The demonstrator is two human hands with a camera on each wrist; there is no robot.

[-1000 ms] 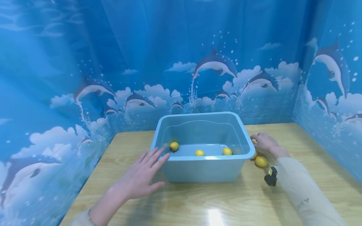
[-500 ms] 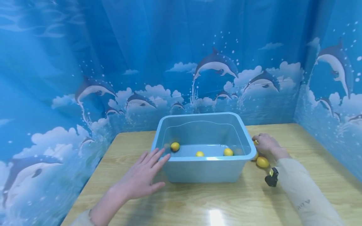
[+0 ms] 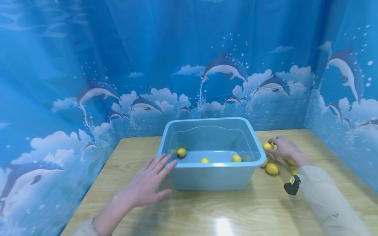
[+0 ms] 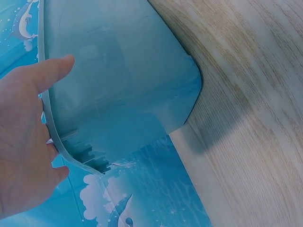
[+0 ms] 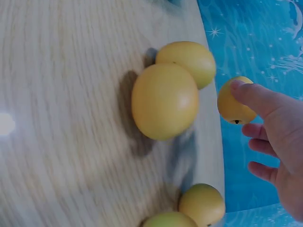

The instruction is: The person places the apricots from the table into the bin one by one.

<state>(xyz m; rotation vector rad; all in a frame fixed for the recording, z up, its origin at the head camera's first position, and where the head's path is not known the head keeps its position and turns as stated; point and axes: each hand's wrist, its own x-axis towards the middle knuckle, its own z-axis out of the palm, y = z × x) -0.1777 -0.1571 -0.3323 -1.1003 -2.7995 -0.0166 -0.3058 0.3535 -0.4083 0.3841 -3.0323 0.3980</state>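
Note:
My right hand [image 3: 284,149] pinches a yellow-orange, mango-like fruit [image 5: 236,100] between thumb and fingers, to the right of the light-blue plastic bin [image 3: 211,177]. In the right wrist view, the thumb lies on its side and a dark stem spot faces down. Beneath that hand, another yellow fruit [image 5: 164,101] rests on the table with a second one [image 5: 189,61] against it. My left hand [image 3: 144,186] is spread with straight fingers at the bin's near left rim [image 4: 51,116]. Inside the bin lie a fruit [image 3: 181,152] at the left, one [image 3: 205,160] mid-front and one [image 3: 237,158] at the right.
More fruit [image 5: 202,204] sits on the table [image 3: 195,213] below the right forearm. A dark device [image 3: 292,185] is on the right wrist. Behind the bin and along both sides hangs a blue dolphin-print curtain [image 3: 177,49].
My right hand has shifted slightly right and away from the bin, with the fruit now showing in its fingers. Further fruit beneath the forearm has come into sight. The left hand stays put.

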